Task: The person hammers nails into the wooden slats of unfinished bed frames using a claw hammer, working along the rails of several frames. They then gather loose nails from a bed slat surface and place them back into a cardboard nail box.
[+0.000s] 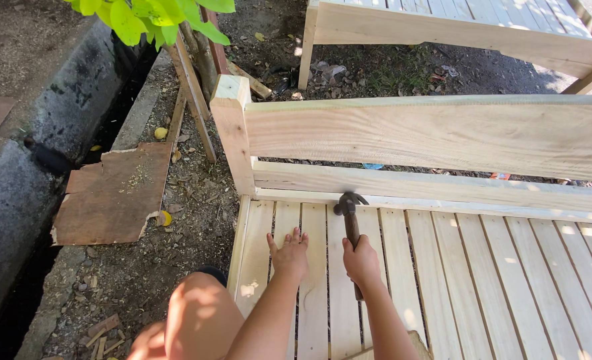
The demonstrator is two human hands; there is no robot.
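The right hand (pixel 361 261) grips a hammer (pixel 350 212), fingers closed round its handle, head near the bed frame's (pixel 442 267) headboard edge. The left hand (pixel 289 255) lies flat, fingers spread, on a slat (pixel 314 280) beside it. Nailing seems underway; the next strike needs careful aim.

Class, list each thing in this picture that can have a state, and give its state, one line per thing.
Left hand: open, flat on the slats.
Right hand: closed round the hammer handle.
Hammer: held, head at the rail.
Slatted bench: unpainted, slats laid with gaps.
Plywood sheet: flat on ground, edges torn.
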